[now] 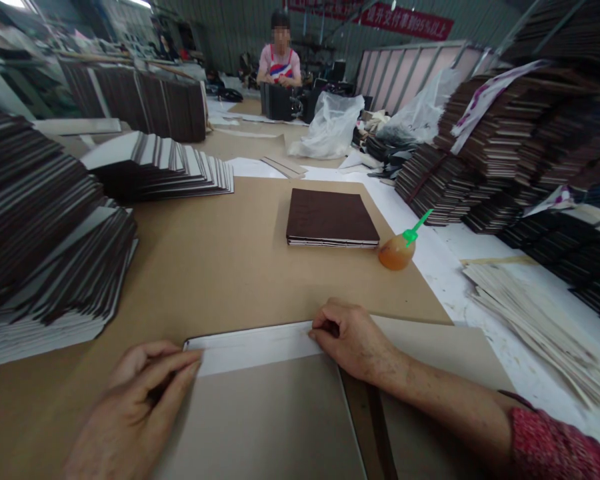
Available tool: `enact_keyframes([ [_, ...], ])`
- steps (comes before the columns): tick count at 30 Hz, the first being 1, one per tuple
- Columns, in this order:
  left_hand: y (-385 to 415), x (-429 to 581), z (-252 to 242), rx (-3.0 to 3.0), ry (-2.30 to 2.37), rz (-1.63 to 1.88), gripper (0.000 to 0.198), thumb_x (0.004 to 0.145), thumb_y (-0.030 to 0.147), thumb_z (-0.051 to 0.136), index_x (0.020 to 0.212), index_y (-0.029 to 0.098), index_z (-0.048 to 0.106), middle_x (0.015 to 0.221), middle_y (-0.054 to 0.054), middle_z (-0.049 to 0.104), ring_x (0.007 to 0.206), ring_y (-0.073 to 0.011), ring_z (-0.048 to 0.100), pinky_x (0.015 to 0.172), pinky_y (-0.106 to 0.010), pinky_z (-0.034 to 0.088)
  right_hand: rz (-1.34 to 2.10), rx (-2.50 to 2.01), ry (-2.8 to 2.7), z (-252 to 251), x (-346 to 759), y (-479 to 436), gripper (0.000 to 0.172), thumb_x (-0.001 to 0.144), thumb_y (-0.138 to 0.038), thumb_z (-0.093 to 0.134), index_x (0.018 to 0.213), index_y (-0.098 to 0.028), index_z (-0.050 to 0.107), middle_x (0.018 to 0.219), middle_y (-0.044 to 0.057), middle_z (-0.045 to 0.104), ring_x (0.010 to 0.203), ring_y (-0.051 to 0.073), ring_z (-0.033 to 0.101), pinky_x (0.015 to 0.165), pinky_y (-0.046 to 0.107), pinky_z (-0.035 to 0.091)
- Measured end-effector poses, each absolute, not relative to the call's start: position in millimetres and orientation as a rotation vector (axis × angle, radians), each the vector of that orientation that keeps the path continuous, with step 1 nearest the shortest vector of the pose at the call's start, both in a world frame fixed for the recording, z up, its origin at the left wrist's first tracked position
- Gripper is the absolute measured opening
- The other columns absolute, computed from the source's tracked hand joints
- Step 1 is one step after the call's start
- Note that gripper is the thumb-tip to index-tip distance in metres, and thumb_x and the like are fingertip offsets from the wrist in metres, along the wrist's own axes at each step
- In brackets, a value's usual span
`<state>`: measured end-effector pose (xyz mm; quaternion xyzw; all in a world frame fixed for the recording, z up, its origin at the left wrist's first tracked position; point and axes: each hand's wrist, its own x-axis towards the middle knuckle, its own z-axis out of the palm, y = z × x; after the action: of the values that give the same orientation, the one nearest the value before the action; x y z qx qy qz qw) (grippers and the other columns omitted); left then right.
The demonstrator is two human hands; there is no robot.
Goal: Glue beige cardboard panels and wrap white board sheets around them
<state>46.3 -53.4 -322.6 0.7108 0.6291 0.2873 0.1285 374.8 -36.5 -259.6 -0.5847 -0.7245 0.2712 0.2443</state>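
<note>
A grey board (265, 420) with a white folded strip (253, 347) along its far edge lies on the brown cardboard sheet in front of me. My left hand (130, 407) rests at the strip's left corner, fingers stretched out and pressing flat. My right hand (353, 340) sits at the strip's right end, fingers curled and pinched down on the white edge.
A small stack of dark brown covers (330, 217) lies mid-table, an orange glue bottle (397, 250) with a green nozzle beside it. Tall piles of covers stand at left (40, 233) and right (510, 147). Pale strips (535, 320) lie at right. A person (280, 60) sits at the far end.
</note>
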Motion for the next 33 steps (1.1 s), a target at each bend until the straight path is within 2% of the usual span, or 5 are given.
enact_keyframes([
  [13,-51.1,58.8,-289.4,1.989,1.881,0.651,0.038,0.077,0.063,0.05,0.086,0.034,0.073,0.104,0.001,0.063,0.091,-0.0178,0.063,0.074,-0.026,0.05,0.373,-1.627,-1.928,-244.5,393.4,-29.5,0.014,0.077,-0.009,0.055,0.074,-0.018,0.064,0.072,0.001,0.064,0.069,0.014,0.059,0.064,0.024,0.041],
  [20,-54.5,63.3,-282.8,2.009,1.866,0.674,0.037,0.079,0.061,0.049,0.087,0.032,0.069,0.1,0.002,0.063,0.093,-0.0176,0.062,0.078,-0.028,0.048,0.021,-1.792,-1.997,-241.4,412.5,-23.2,0.034,0.081,-0.007,0.047,0.113,-0.014,0.055,0.103,0.011,0.064,0.087,0.02,0.061,0.075,0.029,0.043],
  [24,-59.2,62.7,-277.3,2.012,1.943,0.752,0.034,0.083,0.058,0.048,0.086,0.03,0.066,0.094,0.001,0.064,0.086,-0.0176,0.062,0.074,-0.029,0.047,0.005,-1.847,-2.023,-237.4,417.4,-24.3,0.019,0.093,-0.023,0.043,0.102,-0.018,0.06,0.072,0.006,0.065,0.072,0.023,0.062,0.068,0.032,0.042],
  [27,-64.0,64.2,-274.3,1.987,1.958,0.828,0.033,0.083,0.057,0.05,0.085,0.028,0.065,0.09,0.001,0.064,0.081,-0.0172,0.062,0.07,-0.028,0.047,-0.042,-1.814,-2.044,-230.3,418.7,-26.8,0.02,0.089,-0.014,0.045,0.099,-0.017,0.061,0.089,0.011,0.067,0.088,0.025,0.06,0.078,0.035,0.044],
  [33,-71.4,68.7,-281.3,2.193,1.785,0.788,0.039,0.08,0.061,0.057,0.099,0.027,0.061,0.088,0.0,0.058,0.077,-0.0158,0.058,0.068,-0.027,0.046,0.137,-1.405,-2.245,-233.0,411.4,-48.5,0.066,0.072,0.001,0.045,0.137,-0.012,0.041,0.115,0.012,0.065,0.115,0.026,0.047,0.099,0.044,0.04],
])
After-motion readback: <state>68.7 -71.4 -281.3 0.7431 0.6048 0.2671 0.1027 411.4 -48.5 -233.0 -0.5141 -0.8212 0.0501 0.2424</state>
